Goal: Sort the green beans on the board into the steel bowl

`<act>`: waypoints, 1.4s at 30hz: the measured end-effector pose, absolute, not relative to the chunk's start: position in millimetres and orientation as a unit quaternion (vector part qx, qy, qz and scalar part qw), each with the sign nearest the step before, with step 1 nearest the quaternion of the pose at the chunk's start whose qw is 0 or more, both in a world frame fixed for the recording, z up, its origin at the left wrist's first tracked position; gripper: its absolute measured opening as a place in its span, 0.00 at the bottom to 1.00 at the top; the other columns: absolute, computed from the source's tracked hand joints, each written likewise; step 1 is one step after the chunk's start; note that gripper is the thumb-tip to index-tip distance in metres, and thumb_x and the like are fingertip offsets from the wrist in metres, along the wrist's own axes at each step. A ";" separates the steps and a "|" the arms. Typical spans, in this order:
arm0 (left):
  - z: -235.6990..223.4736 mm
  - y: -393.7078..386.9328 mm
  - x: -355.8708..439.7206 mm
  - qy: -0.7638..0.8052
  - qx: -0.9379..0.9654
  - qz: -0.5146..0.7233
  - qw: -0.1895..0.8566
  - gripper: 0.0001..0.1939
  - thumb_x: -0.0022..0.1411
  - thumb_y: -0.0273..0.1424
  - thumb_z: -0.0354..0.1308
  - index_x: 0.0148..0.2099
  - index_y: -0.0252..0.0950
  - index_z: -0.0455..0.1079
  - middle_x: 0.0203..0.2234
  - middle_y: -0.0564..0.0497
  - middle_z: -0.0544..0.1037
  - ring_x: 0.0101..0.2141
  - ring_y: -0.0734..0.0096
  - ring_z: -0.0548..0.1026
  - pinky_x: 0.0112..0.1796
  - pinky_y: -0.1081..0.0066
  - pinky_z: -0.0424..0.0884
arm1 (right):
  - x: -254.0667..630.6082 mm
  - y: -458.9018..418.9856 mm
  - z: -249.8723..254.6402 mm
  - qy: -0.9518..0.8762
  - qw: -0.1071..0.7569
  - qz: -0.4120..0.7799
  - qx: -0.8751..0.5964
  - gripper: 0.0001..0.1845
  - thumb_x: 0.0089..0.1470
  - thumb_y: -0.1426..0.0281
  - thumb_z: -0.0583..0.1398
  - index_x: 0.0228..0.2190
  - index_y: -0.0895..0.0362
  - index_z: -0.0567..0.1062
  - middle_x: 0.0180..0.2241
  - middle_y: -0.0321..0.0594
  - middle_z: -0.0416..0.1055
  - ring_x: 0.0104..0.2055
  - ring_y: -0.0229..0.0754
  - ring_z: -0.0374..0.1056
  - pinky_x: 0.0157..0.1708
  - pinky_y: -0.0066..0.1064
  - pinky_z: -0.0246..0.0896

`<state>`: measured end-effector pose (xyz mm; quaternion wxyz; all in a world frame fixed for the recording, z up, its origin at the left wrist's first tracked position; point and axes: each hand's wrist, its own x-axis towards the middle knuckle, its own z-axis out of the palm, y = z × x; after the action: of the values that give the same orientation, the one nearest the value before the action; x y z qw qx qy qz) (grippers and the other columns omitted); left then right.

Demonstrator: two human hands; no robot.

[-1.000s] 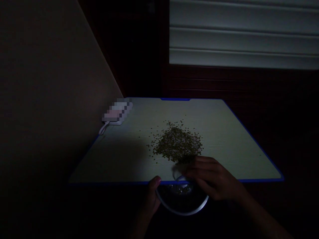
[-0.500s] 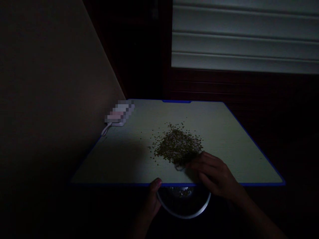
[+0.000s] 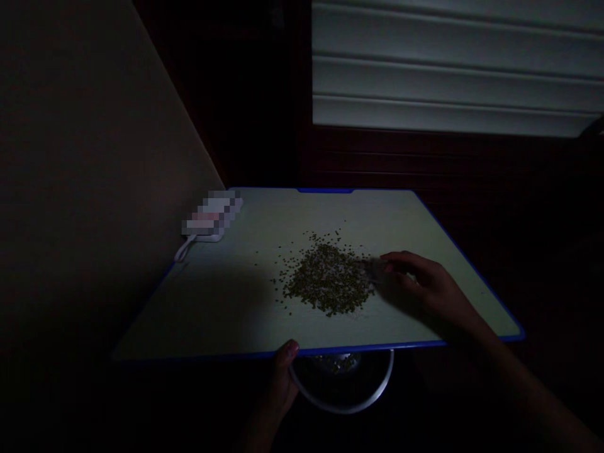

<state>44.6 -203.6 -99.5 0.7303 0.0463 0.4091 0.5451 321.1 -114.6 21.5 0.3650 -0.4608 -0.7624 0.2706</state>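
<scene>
Small dark seeds (image 3: 328, 280) are lying in a loose heap mid-board, with the right hand (image 3: 380, 264) working at their three o'clock.
From the heap, a round bowl (image 3: 349, 410) is sitting at six o'clock, partly under the board's near edge and holding a few similar seeds; the pale, blue-edged board (image 3: 226, 296) is spreading around the heap, carrying a pixelated white item (image 3: 207, 219) with a cord loop (image 3: 183, 249) at ten; a plain wall (image 3: 117, 189) is rising past it, while dark red woodwork (image 3: 401, 160) and a pale slatted panel (image 3: 438, 82) are standing toward one; the right fingers are pinching narrowly on a small, dim, greyish piece, and the left hand (image 3: 285, 362), at seven, is gripping the bowl's side, thumb showing, other fingers mostly hidden.
</scene>
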 end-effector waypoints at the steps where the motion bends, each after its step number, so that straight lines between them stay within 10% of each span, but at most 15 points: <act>1: -99.3 -203.2 44.5 0.409 0.045 0.545 0.731 0.06 0.42 0.33 0.67 0.21 0.36 0.76 0.17 0.48 0.81 0.38 0.43 0.81 0.47 0.51 0.72 | 321.7 -111.4 24.4 -0.752 0.362 0.285 -0.471 0.16 0.58 0.70 0.59 0.48 0.54 0.75 0.44 0.45 0.77 0.45 0.46 0.73 0.44 0.41 0.68; 15: -99.8 -204.2 44.1 0.415 0.062 0.532 0.735 0.10 0.42 0.37 0.68 0.22 0.36 0.75 0.18 0.47 0.80 0.40 0.42 0.80 0.48 0.49 0.71 | 342.7 -54.4 31.9 -0.694 0.218 0.527 -0.440 0.12 0.49 0.63 0.67 0.31 0.59 0.76 0.29 0.37 0.73 0.29 0.36 0.68 0.30 0.29 0.61; 42: -91.4 -202.6 46.2 0.459 -0.006 0.535 0.709 0.04 0.41 0.31 0.64 0.20 0.37 0.75 0.19 0.46 0.82 0.43 0.40 0.79 0.49 0.49 0.71 | 367.4 -58.9 40.9 -0.665 0.096 0.549 -0.497 0.07 0.52 0.67 0.62 0.27 0.59 0.74 0.22 0.35 0.73 0.13 0.28 0.59 0.12 0.20 0.51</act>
<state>46.2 -202.6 -91.4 0.7094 -0.0061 0.4588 0.5349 367.4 -58.9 40.9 0.0958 -0.4967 -0.6650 0.5494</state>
